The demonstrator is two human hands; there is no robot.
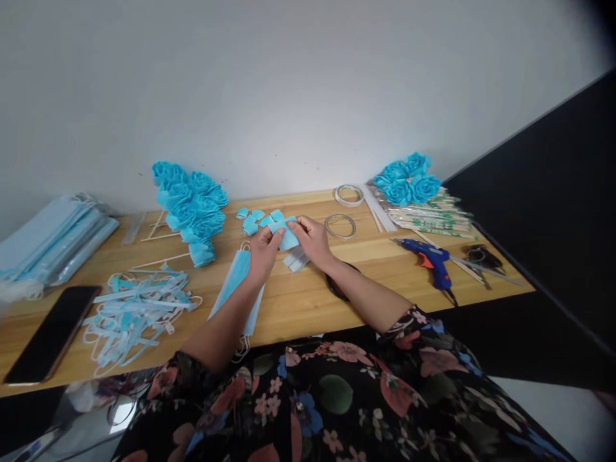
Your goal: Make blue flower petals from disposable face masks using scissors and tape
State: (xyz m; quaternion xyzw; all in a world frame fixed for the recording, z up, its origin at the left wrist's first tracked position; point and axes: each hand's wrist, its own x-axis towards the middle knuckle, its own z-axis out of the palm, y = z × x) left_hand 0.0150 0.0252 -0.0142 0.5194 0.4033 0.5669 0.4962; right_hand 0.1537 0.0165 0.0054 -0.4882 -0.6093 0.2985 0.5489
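Between my two hands is a small piece of light blue mask fabric (289, 238), held by its upper edge. My left hand (265, 250) pinches its left side, and my right hand (312, 240) pinches the right side. Just behind them lie several cut blue petal pieces (250, 224). A pale grey-white strip of material (296, 259) lies on the table beneath the held piece. Under my left forearm is a blue face mask (233, 280) with ear loops, partly hidden by the arm.
Blue fabric roses (190, 202) stand left, more roses (409, 179) right. Tape rolls (341, 226), a blue glue gun (436, 260) and wrapped sticks (433, 215) lie right. Left are mask scraps (137, 314), a phone (52, 333) and stacked masks (58, 237). A black cable (334, 289) lies under my right forearm.
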